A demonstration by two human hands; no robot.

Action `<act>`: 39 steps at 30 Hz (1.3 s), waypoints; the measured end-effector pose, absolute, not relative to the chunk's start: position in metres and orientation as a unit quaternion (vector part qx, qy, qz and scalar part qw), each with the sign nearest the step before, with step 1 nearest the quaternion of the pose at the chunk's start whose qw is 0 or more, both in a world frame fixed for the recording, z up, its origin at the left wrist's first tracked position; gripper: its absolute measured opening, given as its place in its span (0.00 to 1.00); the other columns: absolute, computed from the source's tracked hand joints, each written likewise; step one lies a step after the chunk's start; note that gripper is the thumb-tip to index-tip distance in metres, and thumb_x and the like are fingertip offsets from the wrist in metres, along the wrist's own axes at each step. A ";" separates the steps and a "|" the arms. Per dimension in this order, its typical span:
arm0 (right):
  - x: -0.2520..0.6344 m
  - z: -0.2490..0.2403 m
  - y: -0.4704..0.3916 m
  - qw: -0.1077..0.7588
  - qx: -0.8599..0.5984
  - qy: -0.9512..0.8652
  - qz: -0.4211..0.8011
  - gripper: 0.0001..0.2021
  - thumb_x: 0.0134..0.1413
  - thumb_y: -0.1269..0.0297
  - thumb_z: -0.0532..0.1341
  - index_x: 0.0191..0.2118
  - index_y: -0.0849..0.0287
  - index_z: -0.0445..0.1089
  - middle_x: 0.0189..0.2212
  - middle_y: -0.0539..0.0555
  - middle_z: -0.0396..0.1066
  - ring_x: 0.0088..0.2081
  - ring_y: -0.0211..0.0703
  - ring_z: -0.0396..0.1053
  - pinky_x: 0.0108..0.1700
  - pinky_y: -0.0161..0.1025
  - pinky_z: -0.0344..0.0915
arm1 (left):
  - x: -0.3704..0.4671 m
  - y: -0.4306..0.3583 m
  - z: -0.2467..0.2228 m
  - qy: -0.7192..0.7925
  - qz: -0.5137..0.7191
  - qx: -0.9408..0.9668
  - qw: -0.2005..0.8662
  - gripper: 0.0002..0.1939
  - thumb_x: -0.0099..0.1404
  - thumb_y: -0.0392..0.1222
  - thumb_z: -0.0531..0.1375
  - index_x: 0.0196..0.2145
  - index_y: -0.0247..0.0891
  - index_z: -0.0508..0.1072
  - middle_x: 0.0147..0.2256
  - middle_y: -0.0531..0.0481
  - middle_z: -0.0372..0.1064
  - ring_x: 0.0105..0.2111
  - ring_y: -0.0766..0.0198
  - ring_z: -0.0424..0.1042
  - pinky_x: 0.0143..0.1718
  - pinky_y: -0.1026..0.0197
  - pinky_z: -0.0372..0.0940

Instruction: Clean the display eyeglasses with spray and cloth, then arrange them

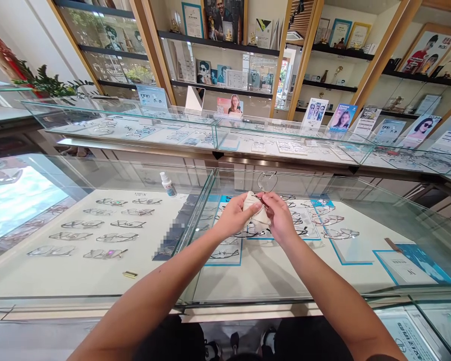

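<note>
Above the glass counter, my left hand [236, 214] is closed on a cream-coloured cloth [258, 216]. My right hand [280, 216] pinches a pair of thin-framed eyeglasses [267, 181] near the cloth's right edge. One round lens sticks up past my fingers; the other part of the frame is hidden by the cloth and hands. Beneath the hands, inside the case, several eyeglasses lie on a blue-edged display card [225, 253]. A white spray bottle [168, 184] stands to the left, apart from both hands.
Rows of eyeglasses [113, 239] lie in the left part of the glass case [197, 230]. A small gold-coloured item [130, 274] is near its front. Behind runs a second glass display counter [216, 131] with upright cards, and shelves [218, 42] line the wall.
</note>
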State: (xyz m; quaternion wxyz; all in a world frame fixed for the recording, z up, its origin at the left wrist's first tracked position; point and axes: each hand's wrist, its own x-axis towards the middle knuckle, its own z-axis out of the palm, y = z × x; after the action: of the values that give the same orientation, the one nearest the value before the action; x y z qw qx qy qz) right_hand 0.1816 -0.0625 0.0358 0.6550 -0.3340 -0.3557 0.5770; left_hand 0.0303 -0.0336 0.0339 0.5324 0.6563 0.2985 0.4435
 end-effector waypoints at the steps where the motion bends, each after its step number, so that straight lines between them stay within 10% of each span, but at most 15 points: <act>1: 0.181 0.036 -0.063 0.655 -0.329 -0.365 0.575 0.11 0.46 0.53 0.78 0.30 0.51 0.81 0.38 0.49 0.83 0.35 0.41 0.73 0.38 0.38 0.68 | 0.031 -0.034 0.033 0.309 0.459 0.649 0.523 0.30 0.63 0.69 0.69 0.40 0.35 0.75 0.30 0.53 0.70 0.29 0.67 0.64 0.32 0.64 0.61; 24: 0.216 0.048 -0.051 0.710 -0.310 -0.386 0.501 0.12 0.47 0.51 0.78 0.34 0.51 0.84 0.42 0.53 0.84 0.45 0.46 0.75 0.46 0.42 0.68 | 0.002 0.007 0.030 0.333 0.543 0.545 0.546 0.30 0.65 0.72 0.66 0.37 0.38 0.77 0.29 0.53 0.71 0.29 0.65 0.67 0.32 0.64 0.64; 39: 0.210 0.034 -0.049 0.739 -0.341 -0.427 0.393 0.13 0.54 0.52 0.76 0.32 0.54 0.78 0.30 0.47 0.73 0.35 0.41 0.67 0.44 0.40 0.64 | 0.036 -0.056 0.037 0.200 0.422 0.867 0.173 0.20 0.82 0.48 0.50 0.58 0.40 0.77 0.54 0.39 0.78 0.57 0.51 0.76 0.58 0.51 0.70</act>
State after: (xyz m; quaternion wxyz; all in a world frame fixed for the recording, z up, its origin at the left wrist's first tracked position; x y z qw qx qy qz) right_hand 0.2099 -0.0491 0.0344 0.7391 -0.3412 -0.4274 0.3932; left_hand 0.0362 -0.0559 0.0369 0.1730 0.8671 0.2002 0.4221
